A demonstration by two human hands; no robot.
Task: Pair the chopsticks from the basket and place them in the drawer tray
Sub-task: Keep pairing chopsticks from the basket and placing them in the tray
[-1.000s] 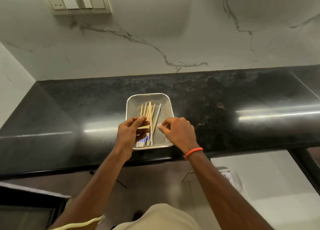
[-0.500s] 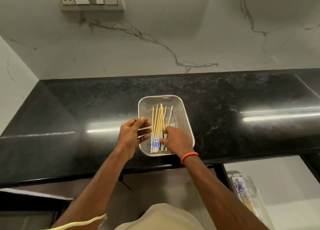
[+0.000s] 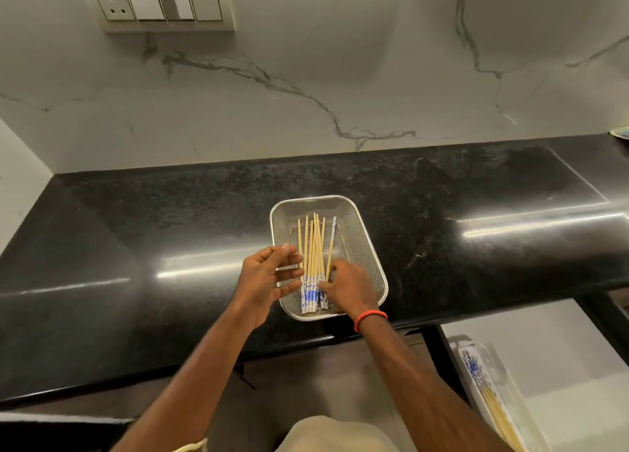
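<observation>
The chopsticks [image 3: 313, 247] are lying in the mesh basket [image 3: 371, 233] on the table [image 3: 170, 220], long axes pointing away and patterned ends nearest the person. The right hand [image 3: 350, 288] is sitting nearer, its fingers [image 3: 337, 269] curling onto those ends; whether they are pinching I cannot tell. The left hand [image 3: 262, 281] is hovering just beside, fingers spread.

Light is coming in soft and even, seemingly from above, and the scene is reading moderately bright. The polished black bench [image 3: 136, 230] is throwing long glare streaks left and right. The marble wall [image 3: 340, 77] is carrying broad soft shadows. The wide-angle lens is bowing the bench edges. The right hand [image 3: 350, 288] is smearing slightly, and the lower-right corner is going soft.
</observation>
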